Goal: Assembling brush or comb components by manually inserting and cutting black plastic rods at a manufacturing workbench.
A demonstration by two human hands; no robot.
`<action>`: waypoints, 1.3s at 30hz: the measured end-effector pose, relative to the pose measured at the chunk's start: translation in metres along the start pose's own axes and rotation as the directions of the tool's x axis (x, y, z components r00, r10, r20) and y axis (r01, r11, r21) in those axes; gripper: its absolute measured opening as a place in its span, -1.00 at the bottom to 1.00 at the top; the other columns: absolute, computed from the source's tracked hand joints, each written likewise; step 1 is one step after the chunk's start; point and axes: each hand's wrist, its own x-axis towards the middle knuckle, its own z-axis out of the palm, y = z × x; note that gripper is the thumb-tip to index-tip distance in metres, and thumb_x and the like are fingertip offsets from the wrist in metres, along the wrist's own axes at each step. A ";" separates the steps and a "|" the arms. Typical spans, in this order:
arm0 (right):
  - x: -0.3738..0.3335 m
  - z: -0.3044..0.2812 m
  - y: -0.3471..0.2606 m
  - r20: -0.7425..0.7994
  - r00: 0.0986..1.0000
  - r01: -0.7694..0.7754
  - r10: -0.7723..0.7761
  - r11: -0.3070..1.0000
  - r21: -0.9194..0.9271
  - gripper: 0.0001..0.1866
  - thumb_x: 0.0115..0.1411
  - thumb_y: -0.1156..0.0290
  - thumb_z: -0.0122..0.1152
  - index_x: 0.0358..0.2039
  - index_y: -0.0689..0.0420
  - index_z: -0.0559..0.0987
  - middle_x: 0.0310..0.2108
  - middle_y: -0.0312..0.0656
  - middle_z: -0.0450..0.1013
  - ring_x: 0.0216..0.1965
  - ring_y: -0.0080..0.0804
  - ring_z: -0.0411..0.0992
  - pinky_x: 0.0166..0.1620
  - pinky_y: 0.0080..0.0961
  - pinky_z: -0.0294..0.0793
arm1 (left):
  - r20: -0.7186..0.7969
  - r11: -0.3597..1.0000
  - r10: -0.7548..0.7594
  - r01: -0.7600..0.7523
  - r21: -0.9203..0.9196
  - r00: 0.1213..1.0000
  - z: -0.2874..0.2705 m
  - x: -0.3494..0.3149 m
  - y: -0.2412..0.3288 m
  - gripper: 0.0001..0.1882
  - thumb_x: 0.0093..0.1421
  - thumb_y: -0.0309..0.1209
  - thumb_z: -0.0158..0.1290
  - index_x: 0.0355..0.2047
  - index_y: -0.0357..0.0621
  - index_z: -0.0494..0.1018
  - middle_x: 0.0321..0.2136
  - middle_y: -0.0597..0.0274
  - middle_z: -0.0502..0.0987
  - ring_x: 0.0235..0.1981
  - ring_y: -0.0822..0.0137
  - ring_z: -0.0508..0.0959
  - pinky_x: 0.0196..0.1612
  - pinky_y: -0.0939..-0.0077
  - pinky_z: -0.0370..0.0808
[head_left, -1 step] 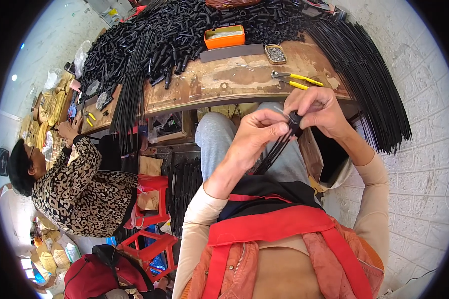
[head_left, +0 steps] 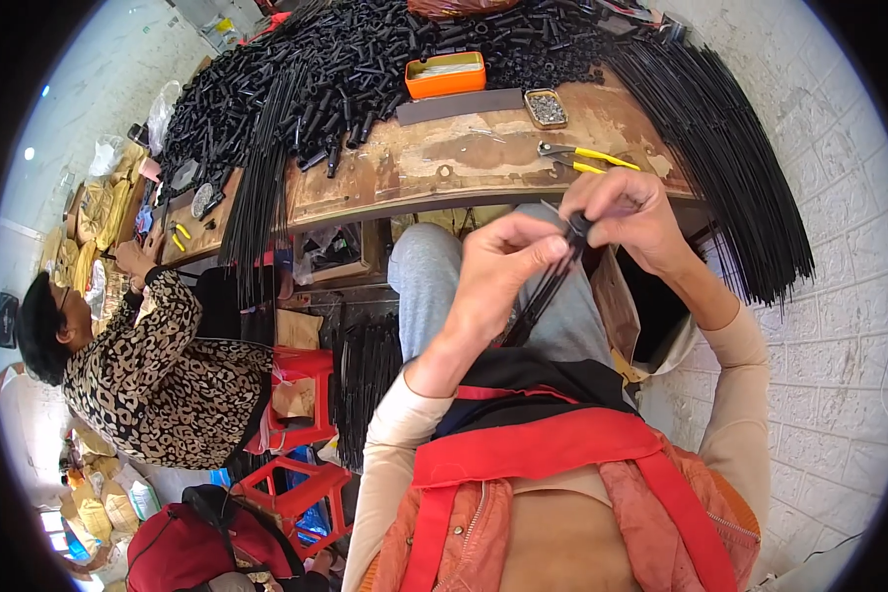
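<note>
Near the surface (head_left: 395,173), the left hand (head_left: 495,271) holds black rods (head_left: 538,301) in a narrow grip; the right hand (head_left: 633,222) pinches a black piece (head_left: 580,226) at their far end. Pliers (head_left: 602,156) lie beyond.

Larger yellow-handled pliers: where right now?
Head view, right of centre: the pliers lie on the wooden bench, just beyond the right hand, on the person's side of the small tray of metal bits.
</note>
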 end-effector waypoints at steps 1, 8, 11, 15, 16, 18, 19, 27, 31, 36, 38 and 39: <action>0.001 0.008 -0.002 -0.109 0.992 -0.060 0.056 0.997 -0.041 -0.79 -0.05 0.72 0.32 -0.39 0.21 0.53 -0.25 -0.05 0.51 -0.15 -0.29 0.47 -0.04 -0.38 0.47 | -0.161 0.927 0.216 -0.151 0.342 0.963 0.009 -0.005 0.005 -0.82 0.10 -0.54 0.25 -0.29 -0.33 0.54 -0.38 0.26 0.59 -0.37 0.46 0.59 -0.25 0.60 0.53; 0.021 0.075 0.000 -0.216 0.960 0.234 -0.179 0.936 0.261 -0.70 0.03 0.69 0.27 -0.18 0.28 0.55 -0.20 -0.07 0.48 -0.08 -0.28 0.46 0.01 -0.40 0.46 | -0.178 0.821 0.379 -0.242 0.517 0.908 0.010 -0.026 0.039 -0.79 0.08 -0.63 0.24 -0.34 -0.26 0.41 -0.37 0.31 0.57 -0.39 0.55 0.55 -0.24 0.65 0.52; 0.015 0.057 0.053 -0.095 0.995 -0.006 0.021 0.988 0.155 -0.70 0.05 0.61 0.34 -0.15 0.27 0.57 -0.27 -0.26 0.51 -0.17 -0.54 0.45 -0.05 -0.55 0.45 | -0.169 0.830 0.447 -0.337 0.444 0.878 -0.014 -0.021 0.054 -0.71 0.07 -0.66 0.22 -0.20 -0.26 0.42 -0.32 0.27 0.57 -0.30 0.52 0.55 -0.19 0.62 0.53; 0.002 0.064 0.083 -0.053 0.981 -0.191 0.184 0.964 -0.183 -0.84 0.09 0.53 0.35 -0.31 0.30 0.61 -0.38 -0.31 0.52 -0.30 -0.67 0.44 -0.21 -0.66 0.45 | -0.162 0.869 0.412 -0.333 0.366 0.897 -0.019 -0.025 0.059 -0.60 0.06 -0.68 0.23 -0.08 -0.26 0.41 -0.32 0.27 0.59 -0.26 0.51 0.55 -0.14 0.61 0.51; 0.002 0.071 0.083 -0.052 0.982 -0.186 0.180 0.967 -0.176 -0.84 0.09 0.53 0.35 -0.31 0.30 0.61 -0.38 -0.31 0.52 -0.30 -0.67 0.44 -0.21 -0.66 0.45 | -0.160 0.867 0.411 -0.330 0.374 0.897 -0.023 -0.025 0.060 -0.60 0.06 -0.68 0.23 -0.08 -0.26 0.41 -0.32 0.27 0.59 -0.26 0.51 0.55 -0.14 0.61 0.51; 0.003 0.083 0.082 -0.110 0.986 -0.144 0.128 0.978 -0.151 -0.87 0.10 0.52 0.35 -0.37 0.31 0.62 -0.43 -0.31 0.51 -0.37 -0.69 0.43 -0.30 -0.68 0.44 | -0.143 0.851 0.430 -0.348 0.393 0.891 -0.031 -0.024 0.059 -0.57 0.05 -0.67 0.23 -0.04 -0.24 0.42 -0.32 0.29 0.58 -0.28 0.53 0.54 -0.14 0.62 0.49; 0.002 0.085 0.081 -0.110 0.986 -0.144 0.128 0.979 -0.146 -0.87 0.10 0.52 0.35 -0.37 0.31 0.62 -0.43 -0.31 0.51 -0.37 -0.69 0.43 -0.30 -0.68 0.44 | -0.160 0.856 0.419 -0.330 0.399 0.894 -0.031 -0.025 0.061 -0.55 0.05 -0.66 0.24 -0.03 -0.21 0.43 -0.30 0.32 0.57 -0.28 0.54 0.52 -0.12 0.62 0.48; 0.008 0.082 0.085 -0.104 0.977 -0.196 0.184 0.973 -0.118 -0.89 0.10 0.54 0.33 -0.37 0.32 0.63 -0.50 -0.33 0.52 -0.43 -0.71 0.44 -0.37 -0.72 0.42 | -0.197 0.896 0.345 -0.260 0.359 0.917 -0.034 -0.019 0.061 -0.59 0.12 -0.62 0.20 0.00 -0.22 0.46 -0.26 0.35 0.53 -0.23 0.55 0.48 -0.10 0.64 0.45; 0.014 0.085 0.089 -0.149 0.968 -0.211 0.201 0.976 -0.052 -0.89 0.09 0.54 0.33 -0.38 0.31 0.63 -0.51 -0.31 0.54 -0.45 -0.70 0.45 -0.39 -0.71 0.42 | -0.282 0.833 0.418 -0.241 0.498 0.863 -0.023 -0.016 0.054 -0.63 0.23 -0.55 0.11 0.06 -0.26 0.42 -0.26 0.34 0.49 -0.21 0.55 0.45 -0.09 0.63 0.42; 0.016 0.093 0.098 -0.245 0.954 -0.206 0.172 0.971 -0.120 -0.89 0.07 0.54 0.33 -0.39 0.31 0.63 -0.50 -0.30 0.56 -0.44 -0.69 0.47 -0.38 -0.70 0.44 | -0.328 0.707 0.614 -0.316 0.632 0.718 -0.014 -0.009 0.040 -0.68 0.22 -0.55 0.13 -0.01 -0.31 0.42 -0.25 0.29 0.49 -0.24 0.53 0.47 -0.13 0.66 0.43; 0.015 0.095 0.100 -0.241 0.952 -0.214 0.187 0.972 -0.094 -0.89 0.07 0.54 0.34 -0.40 0.31 0.62 -0.51 -0.30 0.56 -0.44 -0.68 0.47 -0.38 -0.70 0.44 | -0.358 0.737 0.597 -0.314 0.598 0.718 -0.013 -0.011 0.043 -0.69 0.20 -0.56 0.15 -0.04 -0.31 0.42 -0.26 0.29 0.49 -0.25 0.53 0.47 -0.13 0.66 0.44; 0.015 0.096 0.101 -0.239 0.950 -0.222 0.200 0.972 -0.070 -0.90 0.07 0.55 0.34 -0.41 0.31 0.62 -0.51 -0.30 0.56 -0.45 -0.68 0.47 -0.38 -0.70 0.44 | -0.371 0.768 0.570 -0.315 0.557 0.733 -0.015 -0.011 0.047 -0.69 0.17 -0.57 0.18 -0.07 -0.31 0.43 -0.27 0.29 0.50 -0.25 0.53 0.48 -0.13 0.66 0.45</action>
